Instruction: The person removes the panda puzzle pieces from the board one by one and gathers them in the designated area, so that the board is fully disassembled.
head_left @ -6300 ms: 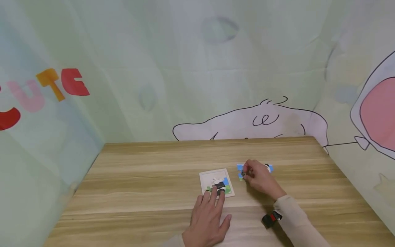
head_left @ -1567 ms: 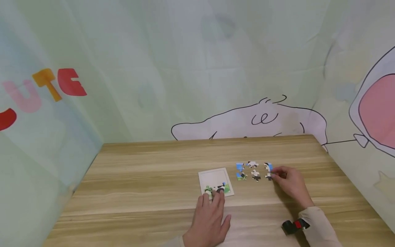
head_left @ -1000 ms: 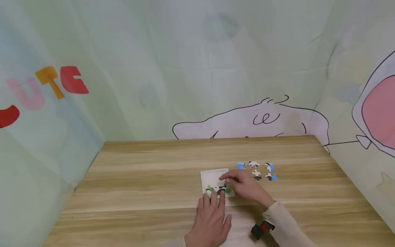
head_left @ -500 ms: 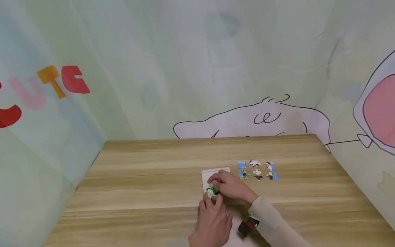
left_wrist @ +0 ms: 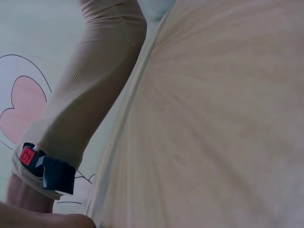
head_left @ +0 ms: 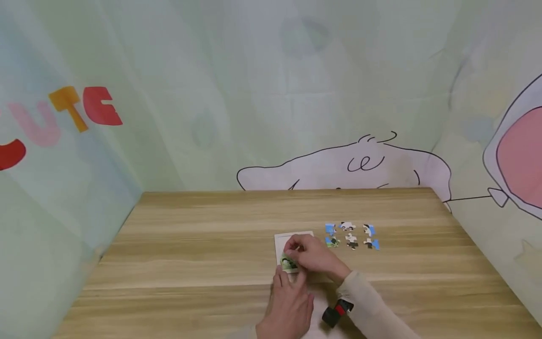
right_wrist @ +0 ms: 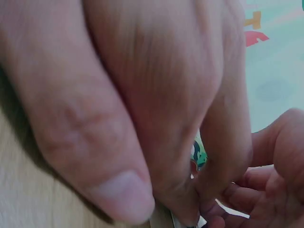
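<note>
The right hand (head_left: 311,256) is over the small white square puzzle tray (head_left: 282,238) now, where a second and a half ago it was out among the loose pieces at the right. It has crossed the light wooden table (head_left: 203,245) and come down on the tray's near left corner. Its fingers are curled and pinching at the green-and-black jigsaw piece (head_left: 289,263) seated there; the right wrist view shows a sliver of that green print (right_wrist: 198,154) between bunched fingertips (right_wrist: 187,211), though whether the piece is already lifted out of the tray I cannot tell.

The left hand (head_left: 290,306) sits just below, fingers laid fairly straight with the tips on the tray's near edge, pinning it down and holding nothing. It has hardly shifted over these seconds.

Out to the right, six small loose puzzle pieces in blue, white and black (head_left: 351,236) lie in two neat rows of three, well apart from both hands. Six seconds ago the tray showed most of a panda picture; now only that strip at the near edge shows, so my read is that the tray is being emptied piece by piece and is nearly bare.
</note>
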{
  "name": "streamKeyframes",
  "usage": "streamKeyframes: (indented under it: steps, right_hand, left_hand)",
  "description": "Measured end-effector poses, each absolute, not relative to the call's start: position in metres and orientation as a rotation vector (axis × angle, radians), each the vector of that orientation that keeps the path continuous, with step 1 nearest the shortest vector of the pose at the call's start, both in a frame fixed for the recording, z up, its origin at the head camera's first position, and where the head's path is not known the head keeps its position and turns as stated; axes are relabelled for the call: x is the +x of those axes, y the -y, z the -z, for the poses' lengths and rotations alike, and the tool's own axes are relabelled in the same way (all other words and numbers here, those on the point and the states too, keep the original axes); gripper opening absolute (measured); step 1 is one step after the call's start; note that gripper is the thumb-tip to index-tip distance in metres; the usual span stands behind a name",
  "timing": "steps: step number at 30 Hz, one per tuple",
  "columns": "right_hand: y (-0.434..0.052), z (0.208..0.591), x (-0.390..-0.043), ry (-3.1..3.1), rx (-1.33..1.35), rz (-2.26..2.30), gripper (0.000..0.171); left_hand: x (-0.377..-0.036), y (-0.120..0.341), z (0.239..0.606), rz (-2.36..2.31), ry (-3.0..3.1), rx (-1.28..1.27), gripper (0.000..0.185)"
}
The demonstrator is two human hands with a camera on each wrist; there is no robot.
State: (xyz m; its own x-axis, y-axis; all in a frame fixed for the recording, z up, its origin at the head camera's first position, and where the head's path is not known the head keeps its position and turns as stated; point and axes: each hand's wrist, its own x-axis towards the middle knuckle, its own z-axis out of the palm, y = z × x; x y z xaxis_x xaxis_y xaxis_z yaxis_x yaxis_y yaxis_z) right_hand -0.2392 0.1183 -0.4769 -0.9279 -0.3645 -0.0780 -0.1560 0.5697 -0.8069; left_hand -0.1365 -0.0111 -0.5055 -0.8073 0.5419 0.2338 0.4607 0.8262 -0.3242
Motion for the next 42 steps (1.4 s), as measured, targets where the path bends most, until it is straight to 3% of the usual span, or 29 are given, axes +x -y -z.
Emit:
streamKeyframes:
  steps: [6,12,20,34,40,42]
  right_hand:
    - [-0.124,0.478,-0.239,-2.558,-0.322,1.536,0.006]
    - [-0.172,0.468,-0.240,-2.749,-0.201,1.502,0.012]
    - [-0.222,0.482,-0.232,-2.870,-0.425,1.180,0.013]
    - [-0.216,0.499,-0.234,-3.167,-0.647,0.905,0.022]
    - [-0.201,0.487,-0.230,-3.056,-0.703,0.975,0.009]
    - [-0.193,0.481,-0.230,-2.939,-0.752,1.015,0.015]
  left_hand:
    - [-0.137,0.012,0.507,-0.372,2.662,-0.764,0.046]
    - [-0.140,0.010,0.509,-0.388,2.655,-0.764,0.054]
    - [-0.143,0.011,0.506,-0.415,2.729,-0.795,0.054]
    - [-0.144,0.010,0.508,-0.376,2.733,-0.794,0.063]
    - [-0.144,0.010,0.508,-0.366,2.751,-0.799,0.063]
    - [-0.144,0.010,0.509,-0.366,2.741,-0.796,0.064]
